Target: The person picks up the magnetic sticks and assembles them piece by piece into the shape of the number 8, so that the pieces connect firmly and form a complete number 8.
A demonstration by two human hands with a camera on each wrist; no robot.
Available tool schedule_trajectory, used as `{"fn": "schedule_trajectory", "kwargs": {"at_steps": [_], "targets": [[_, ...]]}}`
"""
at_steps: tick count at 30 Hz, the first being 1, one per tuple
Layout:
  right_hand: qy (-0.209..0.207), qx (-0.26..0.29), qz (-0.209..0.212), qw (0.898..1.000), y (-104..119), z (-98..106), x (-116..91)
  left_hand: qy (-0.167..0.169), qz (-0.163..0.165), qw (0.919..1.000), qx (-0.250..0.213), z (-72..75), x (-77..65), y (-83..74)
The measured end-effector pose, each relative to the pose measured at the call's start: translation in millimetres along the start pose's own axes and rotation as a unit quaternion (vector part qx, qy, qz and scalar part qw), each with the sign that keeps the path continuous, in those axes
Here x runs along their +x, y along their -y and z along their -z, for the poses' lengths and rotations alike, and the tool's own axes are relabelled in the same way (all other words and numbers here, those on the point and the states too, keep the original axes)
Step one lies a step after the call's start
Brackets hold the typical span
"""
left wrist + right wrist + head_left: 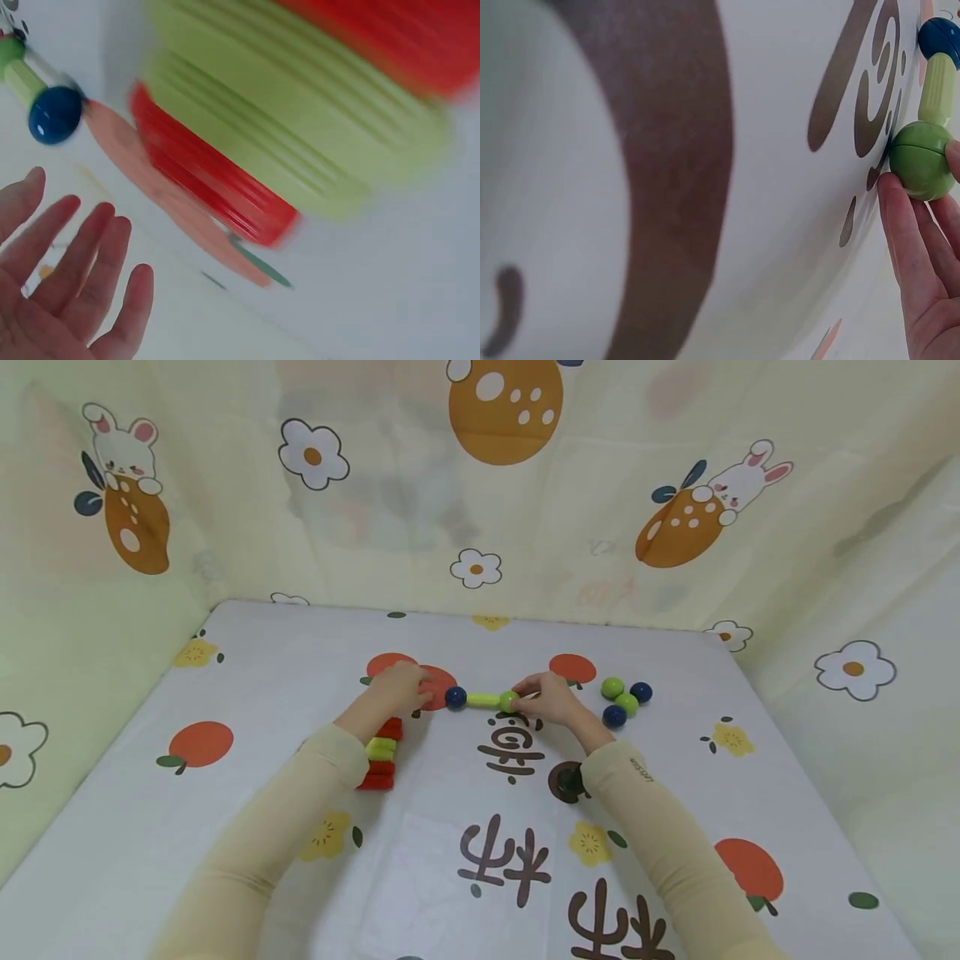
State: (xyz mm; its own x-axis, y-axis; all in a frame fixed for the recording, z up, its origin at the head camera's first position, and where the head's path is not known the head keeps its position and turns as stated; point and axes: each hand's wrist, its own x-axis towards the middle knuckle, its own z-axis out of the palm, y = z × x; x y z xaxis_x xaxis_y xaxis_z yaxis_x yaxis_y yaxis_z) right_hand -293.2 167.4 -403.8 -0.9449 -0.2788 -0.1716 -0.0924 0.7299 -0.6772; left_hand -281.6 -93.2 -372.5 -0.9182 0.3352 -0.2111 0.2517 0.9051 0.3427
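Observation:
My right hand (553,697) pinches a green ball (509,701) between thumb and fingers at the table. A light green stick (482,700) joins that ball to a dark blue ball (455,697) on its left. In the right wrist view, the green ball (917,163) has a groove round it and fingertips against its side. My left hand (402,687) is just left of the blue ball, holding nothing. Its fingers are spread in the left wrist view, apart from the blue ball (55,114). Red and light green ridged sticks (380,762) lie in a row by the left forearm, partly hidden.
A cluster of green and dark blue balls (627,697) lies right of my right hand. A dark round thing (570,779) shows partly under the right sleeve. The printed tablecloth (247,827) meets a patterned curtain (397,552) at the back.

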Motion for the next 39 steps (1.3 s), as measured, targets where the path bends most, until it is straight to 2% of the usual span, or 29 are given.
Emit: {"fn": "schedule_trajectory", "kwargs": {"at_steps": [6,12,16,24,33,39], "targets": [[-0.001,0.005,-0.005,1.0,2,-1,-1,0.001,-0.021,0.9998,0.007,4.1,-17.0,27.2],[-0.007,0.0,-0.006,1.0,-2,0,-2,0.022,-0.022,0.9993,-0.022,-3.5,-25.1,40.7],[-0.004,0.006,-0.011,1.0,-3,-1,-1,0.03,-0.019,0.9987,-0.035,-8.6,-28.8,43.8],[-0.004,0.005,-0.012,1.0,-1,0,1,0.026,-0.066,0.9974,-0.015,-13.1,-35.5,52.6],[-0.009,0.008,-0.027,1.0,-1,-1,-1,0.027,-0.062,0.9977,-0.007,-13.7,-38.9,56.1],[-0.01,0.012,-0.021,1.0,-4,-1,1,0.03,-0.064,0.9975,0.004,-12.6,-40.0,55.8]]}}
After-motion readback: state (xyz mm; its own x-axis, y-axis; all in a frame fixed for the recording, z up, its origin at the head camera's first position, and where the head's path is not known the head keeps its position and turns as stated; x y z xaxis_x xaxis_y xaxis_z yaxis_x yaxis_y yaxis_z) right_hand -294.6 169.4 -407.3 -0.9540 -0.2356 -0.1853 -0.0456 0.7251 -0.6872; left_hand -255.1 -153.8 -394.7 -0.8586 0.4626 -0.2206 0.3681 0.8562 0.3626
